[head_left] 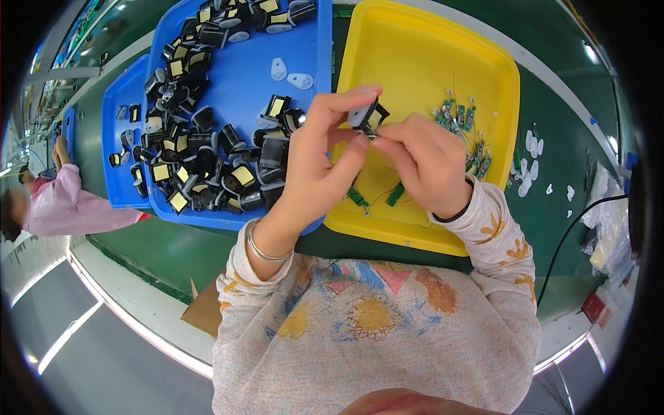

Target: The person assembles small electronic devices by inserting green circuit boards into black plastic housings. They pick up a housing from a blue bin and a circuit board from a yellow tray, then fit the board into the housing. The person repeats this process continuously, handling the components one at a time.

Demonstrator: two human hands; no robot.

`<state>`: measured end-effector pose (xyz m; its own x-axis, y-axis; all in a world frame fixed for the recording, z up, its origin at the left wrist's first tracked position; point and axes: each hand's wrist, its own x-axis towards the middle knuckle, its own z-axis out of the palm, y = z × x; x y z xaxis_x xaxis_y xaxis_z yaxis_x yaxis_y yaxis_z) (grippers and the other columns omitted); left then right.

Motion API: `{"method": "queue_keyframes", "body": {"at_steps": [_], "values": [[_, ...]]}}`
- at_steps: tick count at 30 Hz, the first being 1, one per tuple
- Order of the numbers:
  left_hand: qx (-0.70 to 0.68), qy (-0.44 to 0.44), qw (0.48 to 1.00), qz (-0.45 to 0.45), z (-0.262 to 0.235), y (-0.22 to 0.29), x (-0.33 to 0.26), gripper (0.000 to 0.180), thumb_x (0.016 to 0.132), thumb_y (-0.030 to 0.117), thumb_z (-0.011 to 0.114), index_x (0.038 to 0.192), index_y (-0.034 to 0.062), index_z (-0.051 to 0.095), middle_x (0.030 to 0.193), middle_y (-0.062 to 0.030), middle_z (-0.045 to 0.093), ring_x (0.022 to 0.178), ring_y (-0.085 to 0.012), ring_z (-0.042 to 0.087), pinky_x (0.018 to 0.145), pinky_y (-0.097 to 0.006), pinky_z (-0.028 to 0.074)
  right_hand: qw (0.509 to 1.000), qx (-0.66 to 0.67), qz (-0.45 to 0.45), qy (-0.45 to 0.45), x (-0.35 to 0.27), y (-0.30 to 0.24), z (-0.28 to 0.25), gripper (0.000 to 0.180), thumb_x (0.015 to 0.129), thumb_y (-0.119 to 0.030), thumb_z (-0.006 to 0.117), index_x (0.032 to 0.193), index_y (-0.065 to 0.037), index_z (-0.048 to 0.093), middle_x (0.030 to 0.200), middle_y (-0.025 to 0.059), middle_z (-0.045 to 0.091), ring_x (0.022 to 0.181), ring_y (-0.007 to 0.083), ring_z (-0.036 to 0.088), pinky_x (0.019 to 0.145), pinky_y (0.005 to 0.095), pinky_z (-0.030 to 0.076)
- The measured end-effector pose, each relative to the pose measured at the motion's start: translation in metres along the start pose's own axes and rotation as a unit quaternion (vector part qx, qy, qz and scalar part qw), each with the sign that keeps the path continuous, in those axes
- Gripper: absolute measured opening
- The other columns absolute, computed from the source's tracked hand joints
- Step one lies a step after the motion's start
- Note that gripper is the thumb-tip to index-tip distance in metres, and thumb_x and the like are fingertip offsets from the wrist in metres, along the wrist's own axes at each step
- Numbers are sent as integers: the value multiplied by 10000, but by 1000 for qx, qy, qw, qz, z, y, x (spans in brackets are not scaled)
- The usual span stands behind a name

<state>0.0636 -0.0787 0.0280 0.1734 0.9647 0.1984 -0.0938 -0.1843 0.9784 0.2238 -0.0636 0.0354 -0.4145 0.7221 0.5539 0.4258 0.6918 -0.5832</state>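
Over the left part of the yellow tray, my left hand grips a small black plastic housing with a grey side plate, between thumb and fingers. My right hand is closed in a pinch at the housing's lower end; the fingertips hide what they hold there, if anything. Small green circuit boards with thin wires lie in a loose heap at the tray's right side. A few more boards rest below my hands.
At the left, a blue tray holds many black housings and loose grey plates. Beyond it sits a smaller blue tray. White oval pieces, a black cable and plastic bags lie right. Another person works far left.
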Motion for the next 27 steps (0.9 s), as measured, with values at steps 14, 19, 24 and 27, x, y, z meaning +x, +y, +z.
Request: {"method": "queue_keyframes", "body": {"at_steps": [14, 19, 24, 27], "values": [[379, 123, 916, 47, -22, 11, 9, 253, 752, 77, 627, 994, 36, 563, 987, -109, 571, 957, -262, 509, 756, -360, 446, 969, 135, 204, -46, 23, 28, -8, 143, 797, -147, 600, 880, -31, 589, 798, 62, 603, 694, 148, 591, 581, 249, 472], [667, 138, 732, 26, -56, 6, 6, 176, 780, 223, 607, 754, 58, 553, 821, -86, 579, 855, -302, 515, 675, -393, 421, 971, -206, 112, 43, 99, 128, -27, 166, 714, -203, 631, 740, -44, 591, 693, 125, 583, 690, 301, 572, 632, 401, 446], [646, 102, 753, -70, -50, -4, 7, 209, 814, 264, 558, 756, 64, 576, 700, -81, 585, 646, -273, 558, 574, -360, 447, 904, -338, 262, -10, 110, 224, -29, 152, 712, -188, 634, 761, -50, 594, 702, 107, 594, 707, 309, 572, 645, 415, 453], [629, 87, 771, -55, -50, -5, 7, 213, 821, 256, 544, 786, 51, 590, 700, -100, 585, 667, -281, 559, 600, -363, 452, 919, -318, 227, -55, 115, 232, -31, 157, 705, -189, 639, 769, -52, 599, 710, 111, 601, 711, 309, 575, 641, 410, 453]]}}
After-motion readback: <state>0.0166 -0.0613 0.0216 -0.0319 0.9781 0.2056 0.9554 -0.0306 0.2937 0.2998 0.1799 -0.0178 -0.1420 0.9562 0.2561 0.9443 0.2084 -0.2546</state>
